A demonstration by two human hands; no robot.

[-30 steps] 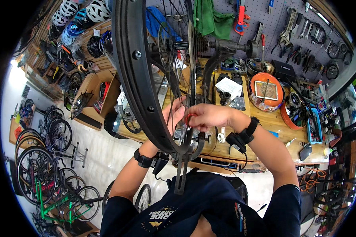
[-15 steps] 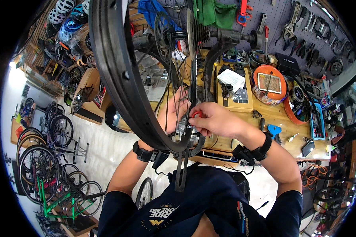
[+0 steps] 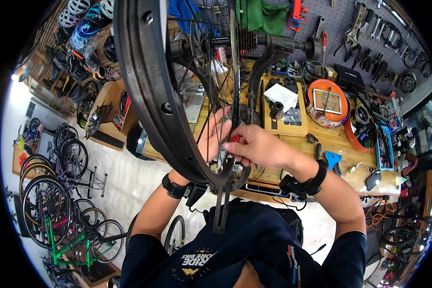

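A bare bicycle wheel with a black rim [image 3: 153,91] stands upright in a dark truing stand [image 3: 279,46], its cassette [image 3: 246,38] at the far end. Between the thumb and fingers of my right hand [image 3: 264,145] is a red spoke wrench [image 3: 234,139], held at the spokes near the lower part of the rim. My left hand [image 3: 211,141] reaches in behind the rim, among the spokes. Its fingers look stretched out and apart, though rim and spokes hide part of them. I see nothing held in it.
On the wooden bench lie a cardboard box [image 3: 285,126], an orange round container [image 3: 327,103] and a blue-headed tool [image 3: 333,157]. Tools hang on the pegboard [image 3: 341,19] behind. Several bicycles [image 3: 57,206] stand on the left; the stand's slotted bar [image 3: 221,213] projects toward my chest.
The wheel has turned a little, bringing different rim holes into view. My left fingers have spread and straightened. The red wrench in my right hand has tilted slightly.
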